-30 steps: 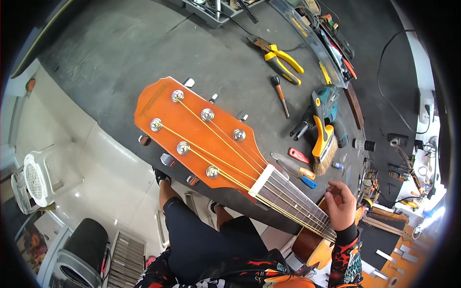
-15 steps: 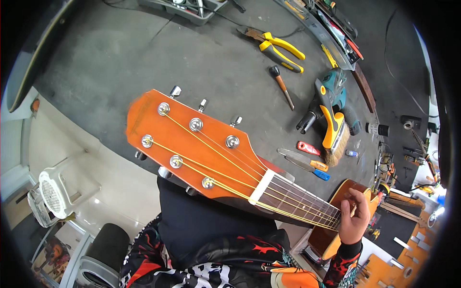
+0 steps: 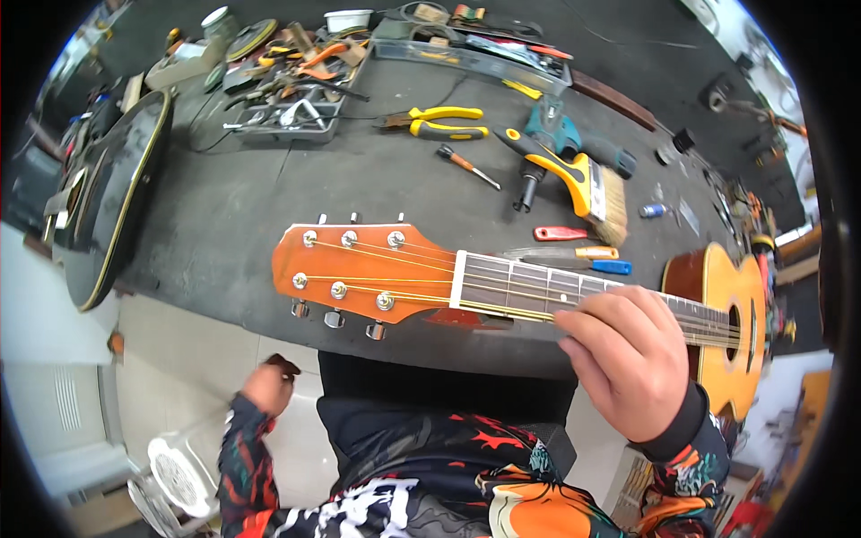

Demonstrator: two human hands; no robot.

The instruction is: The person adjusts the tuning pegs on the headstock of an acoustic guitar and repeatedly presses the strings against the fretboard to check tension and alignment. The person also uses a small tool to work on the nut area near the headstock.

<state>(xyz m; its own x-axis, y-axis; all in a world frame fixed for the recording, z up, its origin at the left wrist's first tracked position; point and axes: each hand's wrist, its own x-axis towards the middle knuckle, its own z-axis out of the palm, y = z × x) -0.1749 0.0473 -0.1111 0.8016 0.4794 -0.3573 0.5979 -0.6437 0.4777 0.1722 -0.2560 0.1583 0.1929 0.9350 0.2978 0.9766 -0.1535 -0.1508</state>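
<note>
Curling over the fretboard [image 3: 529, 276] of an acoustic guitar [image 3: 408, 269], a right hand [image 3: 632, 359] bends its fingers at the strings [image 3: 386, 280], its grip unclear; the left hand [image 3: 266, 390] hangs beyond the desk [image 3: 206, 260], and whether it holds anything cannot be told. The guitar lies along the desk's near edge, where a careless tug could drop it or a nudge scrape it on the blue handle [image 3: 612, 267]. Glossy orange wood contrasts with the brush's [image 3: 613, 215] coarse, pale bristles.
</note>
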